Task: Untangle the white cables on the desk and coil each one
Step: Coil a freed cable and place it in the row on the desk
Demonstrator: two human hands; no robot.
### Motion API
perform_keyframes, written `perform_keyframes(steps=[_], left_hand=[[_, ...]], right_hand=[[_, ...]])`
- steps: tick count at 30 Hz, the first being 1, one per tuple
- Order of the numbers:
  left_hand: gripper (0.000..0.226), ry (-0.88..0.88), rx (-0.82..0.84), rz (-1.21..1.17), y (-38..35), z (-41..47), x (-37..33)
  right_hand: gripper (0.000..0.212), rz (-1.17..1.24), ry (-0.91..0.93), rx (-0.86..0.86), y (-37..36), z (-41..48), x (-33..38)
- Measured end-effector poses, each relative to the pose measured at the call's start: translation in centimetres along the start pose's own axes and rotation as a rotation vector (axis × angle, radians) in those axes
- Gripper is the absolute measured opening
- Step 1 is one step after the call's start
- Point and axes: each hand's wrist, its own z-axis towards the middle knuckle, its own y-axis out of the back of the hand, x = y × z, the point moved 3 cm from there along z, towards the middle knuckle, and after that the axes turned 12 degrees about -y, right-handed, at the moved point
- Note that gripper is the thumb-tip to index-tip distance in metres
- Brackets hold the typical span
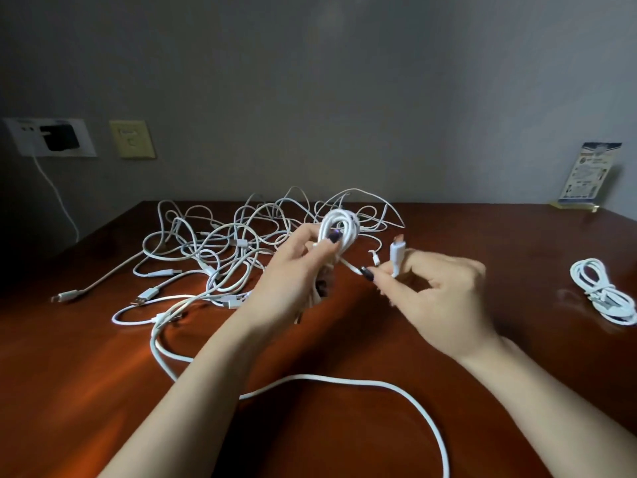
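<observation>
Location: I am working at a reddish-brown wooden desk (448, 236) set against a plain grey wall (310, 98). Wall fittings: a white socket plate (24, 139) with a black charger (59, 136) plugged in, and a beige plate (132, 139) beside it. A printed leaflet in a stand (586, 174) occupies the far right corner. Finding: office or guest room, which one undetermined.

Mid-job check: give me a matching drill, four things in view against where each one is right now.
Things:
1. half-wound white cable coil
2. tied-off white cable bundle
3. white plug end
4. black wall charger

Places:
A. in the white wall socket, far left
B. in the grip of the right hand
C. lying on the brown wooden desk, far right
D. in the grip of the left hand

Pairs: 1-D, 2-C, 3-B, 4-A
</observation>
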Motion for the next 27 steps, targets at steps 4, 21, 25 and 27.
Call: perform_keyframes(steps=[4, 21, 25, 27], left_hand=[[0.014, -0.185, 0.034, 0.162, 0.3, -0.2, -1.3], [0.02, -0.297, 0.359, 0.496, -2.3, -2.1, -3.2], [0.025, -0.329, 0.368, 0.549, -2.6, -2.0, -3.3], [0.019, -0.364, 0.351, 0.573, -2.7, -2.0, -3.3]], right_hand=[[0.032, -0.023, 0.143, 0.016, -0.3, -0.3, 0.7], [0.03, 0.161, -0.161, 0.174, 0.2, 0.3, 0.3], [0.03, 0.334, -0.3, 0.175, 0.1, 0.3, 0.2], [0.024, 0.408, -0.376, 0.174, 0.0, 0.3, 0.3]])
